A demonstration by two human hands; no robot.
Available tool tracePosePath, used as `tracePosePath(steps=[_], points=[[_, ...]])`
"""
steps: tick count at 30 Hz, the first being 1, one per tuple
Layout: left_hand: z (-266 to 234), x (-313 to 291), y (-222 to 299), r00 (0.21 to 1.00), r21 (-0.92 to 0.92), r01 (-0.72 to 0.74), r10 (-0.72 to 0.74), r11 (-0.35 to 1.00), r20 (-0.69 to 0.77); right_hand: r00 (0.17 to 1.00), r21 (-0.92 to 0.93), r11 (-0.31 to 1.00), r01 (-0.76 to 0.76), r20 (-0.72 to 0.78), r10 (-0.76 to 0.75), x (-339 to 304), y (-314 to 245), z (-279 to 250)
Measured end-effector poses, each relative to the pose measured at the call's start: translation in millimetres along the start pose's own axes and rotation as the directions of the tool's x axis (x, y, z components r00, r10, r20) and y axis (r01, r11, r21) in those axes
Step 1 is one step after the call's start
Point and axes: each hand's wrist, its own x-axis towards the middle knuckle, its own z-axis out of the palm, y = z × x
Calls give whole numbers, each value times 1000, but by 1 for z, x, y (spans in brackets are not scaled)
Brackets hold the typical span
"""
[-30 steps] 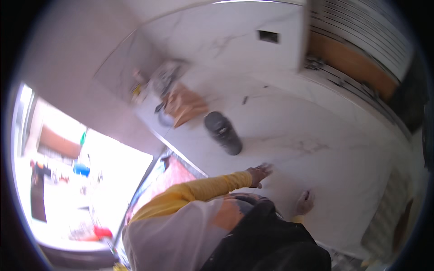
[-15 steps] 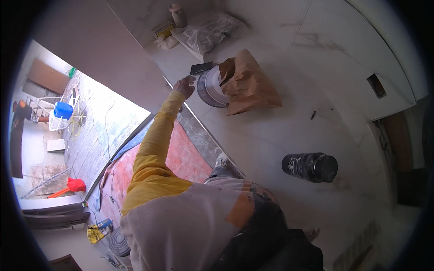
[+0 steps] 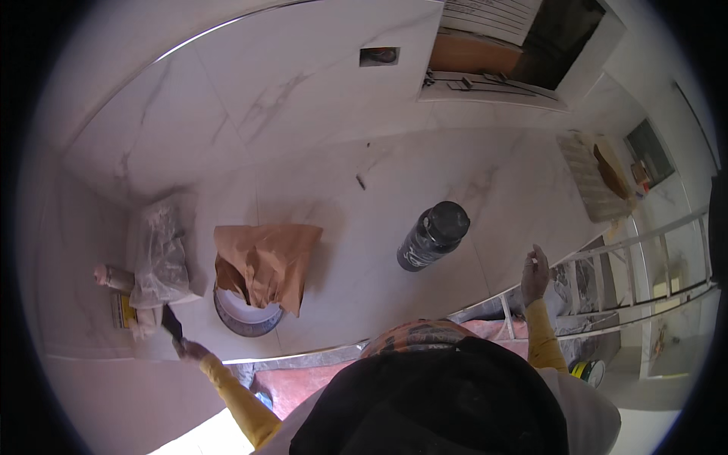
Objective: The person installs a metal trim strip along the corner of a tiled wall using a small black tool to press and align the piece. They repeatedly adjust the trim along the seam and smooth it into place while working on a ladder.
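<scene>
A view from above looks down on a person standing at a white marble-patterned counter [image 3: 341, 227], with their dark cap filling the lower middle of the picture.

A round white bucket [image 3: 244, 312] sits near the counter's front edge, to the person's left. A crumpled brown paper bag [image 3: 265, 258] lies draped over its top, so only a crescent of the rim and pale inside shows; what it holds is hidden. Further left, a clear plastic bag [image 3: 159, 254] lies bunched on the counter, its contents too blurred to name. A small pinkish tube [image 3: 112, 277] and a yellow packet [image 3: 121, 309] lie beside it. A black bottle [image 3: 432, 236] with a closed black lid stands alone towards the right, well apart from the bucket.

The left hand [image 3: 189, 349], at the end of a yellow sleeve, is closed around the handle of a dark flat-bladed tool [image 3: 171, 324]. The blade points up towards the plastic bag, just left of the bucket; whether it touches anything cannot be told.

The right hand [image 3: 535, 274] is raised beyond the counter's front edge, fingers loosely open and slightly curled. Something tiny and pale seems pinched at the fingertips, but it is too small to make out.

On the far right lies a woven mat [image 3: 588, 178], bent by the lens. Metal rails [image 3: 644, 265] run below it.
</scene>
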Motion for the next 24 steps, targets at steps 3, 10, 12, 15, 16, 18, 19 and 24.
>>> tracePosePath(steps=[3, 10, 12, 15, 16, 18, 19, 24], points=[[77, -81, 78, 963, 146, -201, 169, 969, 209, 999, 108, 993, 51, 1, -51, 5, -61, -22], [284, -363, 316, 591, -372, 223, 178, 901, 787, 586, 820, 482, 309, 235, -775, 99, -266, 10], [316, -430, 351, 342, -293, 319, 178, 902, 922, 405, 922, 333, 196, 233, -884, 109, -289, 8], [343, -509, 362, 299, -21, 438, -124, 899, 946, 191, 986, 154, -56, 162, -968, 144, -255, 7], [355, -532, 355, 342, -17, 531, -196, 847, 919, 203, 991, 122, -49, 129, -971, 156, -238, 9], [388, -580, 367, 374, 27, 653, -353, 757, 858, 234, 998, 55, -42, 63, -970, 178, -199, 17], [401, -601, 367, 343, 71, 690, -412, 720, 844, 300, 989, 75, -128, 111, -948, 182, -181, 21], [424, -645, 253, 147, -47, -636, 181, 771, 973, 338, 949, 119, -293, 219, -916, 222, -121, 43]])
